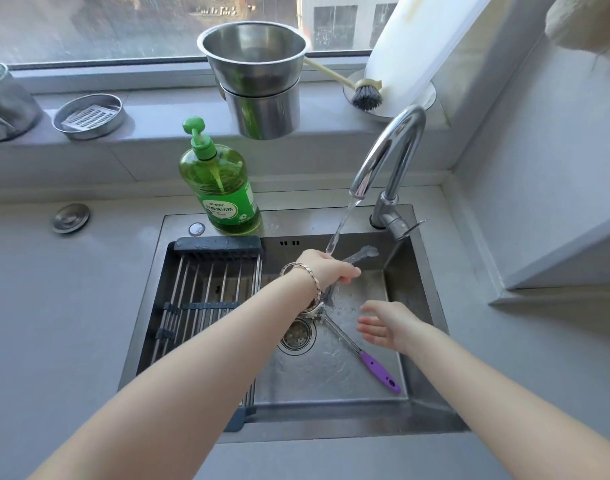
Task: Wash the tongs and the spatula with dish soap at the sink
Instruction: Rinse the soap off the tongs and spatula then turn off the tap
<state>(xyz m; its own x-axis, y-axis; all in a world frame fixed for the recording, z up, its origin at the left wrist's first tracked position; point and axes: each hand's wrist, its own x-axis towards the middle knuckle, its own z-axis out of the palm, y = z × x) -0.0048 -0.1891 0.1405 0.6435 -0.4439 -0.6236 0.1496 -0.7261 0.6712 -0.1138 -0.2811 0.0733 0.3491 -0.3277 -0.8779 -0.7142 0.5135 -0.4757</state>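
Currently the left hand [328, 268] reaches across the sink [331, 414] and holds a grey utensil, judged from its scalloped tip to be the tongs [362, 254]. Its fingers [348, 277] are curled round the middle of the tool, so that the upper end sits in the water [341, 223] falling from the tap [386, 150]. The hold appears chosen to wet or rinse that end; no suds can be made out on it.

The right hand [386, 325] hovers low over the sink floor, palm turned inward, fingers [369, 327] loosely spread and holding nothing. It is near the second item but not touching it, and is well placed to steady or rub the tongs, or to pick that item up.

The second item, taken to be the spatula [379, 370], lies flat on the wet sink floor, its purple handle toward the front right corner and its metal shaft running up beside the drain [296, 336]. Its head is hidden under the left wrist, so its type cannot be confirmed.

The dish soap bottle [224, 188] stands upright on the rear ledge, left of the tap, within reach of either hand. A drying rack [206, 289] covers the left half of the sink, leaving the right half open for washing.

Assessment: the tongs are being washed; the spatula waits its turn.
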